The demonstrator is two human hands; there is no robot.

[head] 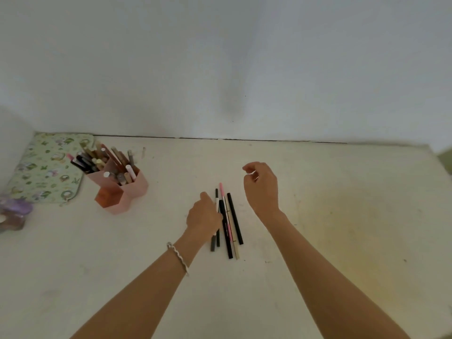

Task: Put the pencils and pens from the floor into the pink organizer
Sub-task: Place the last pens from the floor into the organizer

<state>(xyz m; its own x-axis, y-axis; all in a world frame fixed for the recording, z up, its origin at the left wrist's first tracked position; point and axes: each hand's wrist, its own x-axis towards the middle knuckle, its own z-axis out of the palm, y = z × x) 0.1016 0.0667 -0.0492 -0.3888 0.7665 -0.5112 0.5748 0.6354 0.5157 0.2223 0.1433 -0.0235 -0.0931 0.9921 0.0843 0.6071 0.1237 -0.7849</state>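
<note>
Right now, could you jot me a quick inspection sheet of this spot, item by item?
Surface: pale floor, scuffed and faintly stained.
Job's things: bundle of pens and pencils lying side by side on the floor; pink organizer to the left, back compartments full, front one looks empty.
Clutter: green patterned pouch behind the organizer; purple object at the left edge.
Hands: left hand on the bundle; right hand above the floor, holding nothing.
Cables: nothing seen.
Surroundings: plain white wall.
</note>
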